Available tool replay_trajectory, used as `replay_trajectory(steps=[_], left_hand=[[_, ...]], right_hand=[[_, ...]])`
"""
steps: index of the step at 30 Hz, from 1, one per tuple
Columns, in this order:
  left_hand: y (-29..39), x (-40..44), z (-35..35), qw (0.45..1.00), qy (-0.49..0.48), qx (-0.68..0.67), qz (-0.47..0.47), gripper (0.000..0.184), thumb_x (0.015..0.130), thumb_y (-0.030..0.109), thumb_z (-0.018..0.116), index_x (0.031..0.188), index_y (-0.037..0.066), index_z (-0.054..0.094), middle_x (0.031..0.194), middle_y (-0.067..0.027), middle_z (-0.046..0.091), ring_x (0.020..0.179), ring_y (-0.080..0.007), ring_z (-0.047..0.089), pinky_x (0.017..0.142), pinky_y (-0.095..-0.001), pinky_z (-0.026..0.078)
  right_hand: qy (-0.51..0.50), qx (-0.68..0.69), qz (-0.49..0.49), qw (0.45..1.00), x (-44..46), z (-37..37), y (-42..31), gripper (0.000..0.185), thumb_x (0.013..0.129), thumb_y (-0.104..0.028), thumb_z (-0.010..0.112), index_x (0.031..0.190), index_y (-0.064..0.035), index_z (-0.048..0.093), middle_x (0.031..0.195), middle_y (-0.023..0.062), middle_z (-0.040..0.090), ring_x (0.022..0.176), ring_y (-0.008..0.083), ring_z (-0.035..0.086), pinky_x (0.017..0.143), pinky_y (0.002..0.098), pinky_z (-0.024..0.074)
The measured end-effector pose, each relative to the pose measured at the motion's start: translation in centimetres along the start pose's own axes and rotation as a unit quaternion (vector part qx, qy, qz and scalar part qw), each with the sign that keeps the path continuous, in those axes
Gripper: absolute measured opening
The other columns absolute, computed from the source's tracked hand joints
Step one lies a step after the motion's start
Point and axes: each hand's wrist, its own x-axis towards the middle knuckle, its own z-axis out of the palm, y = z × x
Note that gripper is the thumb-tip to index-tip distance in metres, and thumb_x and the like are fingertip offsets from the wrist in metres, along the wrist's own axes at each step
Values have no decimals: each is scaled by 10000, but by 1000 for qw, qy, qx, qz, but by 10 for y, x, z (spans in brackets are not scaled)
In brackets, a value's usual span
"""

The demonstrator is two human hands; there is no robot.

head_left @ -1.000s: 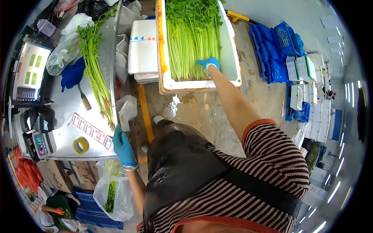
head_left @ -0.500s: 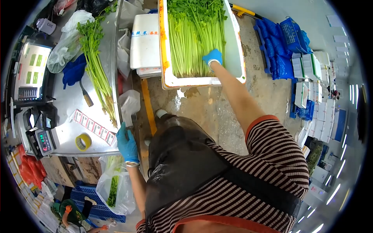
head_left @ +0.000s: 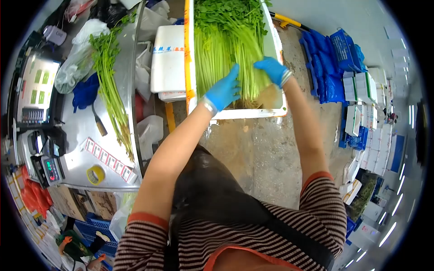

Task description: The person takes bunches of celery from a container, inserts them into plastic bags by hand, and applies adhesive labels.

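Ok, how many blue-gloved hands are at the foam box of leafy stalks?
2. The left hand is over the stalks toward the near end of the foam box; the right hand is nearer its right wall.

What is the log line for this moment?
left hand: open, at celery; right hand: at celery, grip unclear; box: holds celery; bunch: on table

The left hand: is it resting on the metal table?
No, the left hand is over the green stalks in the white foam box.

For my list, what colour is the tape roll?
The tape roll is yellow, clearest in the head view.
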Motion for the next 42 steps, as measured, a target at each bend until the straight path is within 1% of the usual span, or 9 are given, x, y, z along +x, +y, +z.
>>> replay_trajectory(steps=[2, 9, 14, 18, 25, 30, 33, 35, 42], left_hand=[[-3, 59, -9, 992, -28, 88, 89, 847, 907, 577, 544, 1475, 3, 288, 1498, -201, 318, 1357, -282, 358, 1102, -388, 325], [25, 63, -13, 982, -191, -5, 6, 570, 924, 235, 596, 1376, -51, 400, 801, -31, 575, 703, -118, 569, 783, -291, 540], [70, 38, -17, 967, -201, -151, -28, 523, 920, 183, 578, 1324, -110, 419, 712, -11, 568, 660, -119, 579, 765, -288, 538], [95, 13, -5, 971, -213, -106, 2, 497, 931, 125, 545, 1335, -118, 386, 694, -19, 559, 663, -119, 581, 800, -302, 532], [94, -23, -15, 986, -156, 6, 64, 487, 905, 164, 580, 1292, -108, 465, 791, -58, 645, 734, -178, 642, 835, -343, 551], [56, 1, -49, 993, -118, 0, 3, 516, 905, 242, 564, 1360, 16, 474, 1363, -158, 500, 1278, -289, 465, 1075, -433, 378], [33, 14, -44, 992, -122, -21, 34, 531, 863, 255, 622, 1340, 49, 513, 1284, -125, 529, 1166, -287, 517, 981, -445, 469], [21, 31, -41, 989, -138, -48, 23, 528, 850, 229, 637, 1336, 59, 517, 1230, -106, 541, 1107, -266, 549, 940, -472, 496], [-2, 53, -19, 999, 7, -31, 14, 548, 892, 401, 647, 1307, 68, 519, 1147, -146, 612, 1002, -240, 621, 802, -398, 561]], right_hand=[[116, -213, -100, 965, 6, 38, 23, 574, 840, -426, 659, 1120, 73, 616, 884, 167, 673, 708, 212, 649, 633, 312, 540], [120, 110, 23, 986, -49, -20, 51, 440, 889, -325, 654, 1171, 11, 624, 916, 110, 683, 742, 158, 662, 626, 286, 538], [247, -223, -14, 943, 25, 55, 90, 590, 701, -450, 799, 1039, 14, 659, 1065, 221, 670, 932, 334, 678, 766, 399, 558], [320, -194, 143, 916, 62, 86, 58, 589, 662, -445, 819, 1005, 14, 678, 1086, 240, 660, 970, 358, 666, 810, 425, 553], [186, -64, 70, 978, 98, 42, 112, 737, 723, -428, 775, 1243, 55, 573, 1234, 241, 601, 1130, 342, 590, 907, 419, 489], [57, 64, 49, 995, 41, 11, 27, 883, 743, -437, 769, 1365, 87, 425, 1324, 236, 527, 1138, 295, 568, 947, 368, 465], [-54, 9, -54, 997, 23, -2, 28, 779, 806, -447, 708, 1357, 47, 463, 1356, 218, 504, 1212, 295, 515, 972, 361, 442], [12, 11, 77, 997, 9, 11, 10, 733, 830, -438, 680, 1365, 16, 470, 1366, 200, 502, 1245, 299, 490, 985, 369, 434], [107, 7, -90, 990, -28, 55, 14, 567, 841, -223, 640, 1322, 41, 494, 1296, 233, 554, 1165, 317, 557, 986, 370, 445]])
